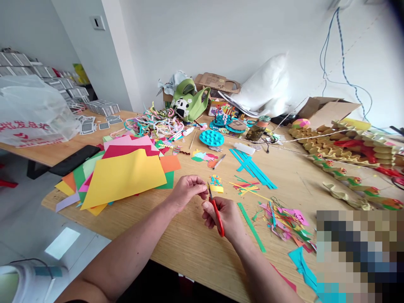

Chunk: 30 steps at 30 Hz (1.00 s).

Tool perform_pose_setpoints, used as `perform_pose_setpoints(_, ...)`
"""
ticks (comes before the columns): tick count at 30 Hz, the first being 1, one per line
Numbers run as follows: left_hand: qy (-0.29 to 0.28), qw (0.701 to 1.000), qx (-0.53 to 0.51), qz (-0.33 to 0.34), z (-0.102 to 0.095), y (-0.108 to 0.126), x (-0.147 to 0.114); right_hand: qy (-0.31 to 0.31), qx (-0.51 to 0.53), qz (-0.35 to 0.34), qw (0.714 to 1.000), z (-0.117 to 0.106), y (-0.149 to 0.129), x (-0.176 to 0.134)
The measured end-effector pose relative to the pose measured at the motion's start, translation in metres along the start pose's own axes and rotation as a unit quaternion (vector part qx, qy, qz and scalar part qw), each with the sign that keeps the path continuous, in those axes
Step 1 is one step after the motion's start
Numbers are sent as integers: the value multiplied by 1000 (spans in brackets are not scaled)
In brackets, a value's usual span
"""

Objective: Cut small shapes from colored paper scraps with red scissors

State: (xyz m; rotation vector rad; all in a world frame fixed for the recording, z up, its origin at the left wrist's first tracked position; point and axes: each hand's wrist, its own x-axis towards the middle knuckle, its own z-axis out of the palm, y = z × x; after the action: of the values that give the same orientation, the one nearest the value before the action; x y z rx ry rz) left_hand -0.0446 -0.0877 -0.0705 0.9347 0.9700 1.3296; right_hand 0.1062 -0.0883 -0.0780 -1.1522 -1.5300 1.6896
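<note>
My right hand [227, 215] grips a pair of red-handled scissors [217, 216], with the blades pointing up and away from me. Close to the blade tips, my left hand [188, 190] is closed in a pinch; whatever it holds is too small to make out. Just beyond the blades, a yellow paper piece [217, 189] lies on the table, topped with small blue and coloured paper bits [216, 180]. Thin coloured paper strips [248, 186] are scattered to the right of it. A green strip [251, 227] lies beside my right wrist.
Stacked coloured paper sheets [126, 176] cover the table's left side. Blue strips [252, 168] and tangled paper scraps [284, 221] lie to the right. Farther back are a blue scalloped disc [211, 138], a jar [257, 129] and a green bag [191, 103]. Egg trays [347, 145] line the right.
</note>
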Motion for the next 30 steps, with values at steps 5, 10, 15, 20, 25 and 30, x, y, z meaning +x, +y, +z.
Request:
perform_pose_setpoints(5, -12, 1000, 21, 1, -2, -2, 0, 15, -4, -10, 1000, 1, -1, -1)
perform_pose_setpoints(10, -12, 1000, 20, 9, -2, -3, 1, 15, -6, -8, 1000, 1, -1, -1)
perform_pose_setpoints(15, -21, 1000, 20, 5, -3, -2, 1, 5, -10, -5, 1000, -1, -2, -3)
perform_pose_setpoints(20, -20, 1000, 10, 4, -3, -2, 1, -2, -2, 5, 1000, -1, -4, -3)
perform_pose_setpoints(25, -20, 1000, 2, 9, -3, -2, 2, -1, 0, 5, 1000, -1, -5, -4)
perform_pose_setpoints(30, -20, 1000, 7, 6, -3, 0, 1, 0, -3, 3, 1000, -1, -5, -5)
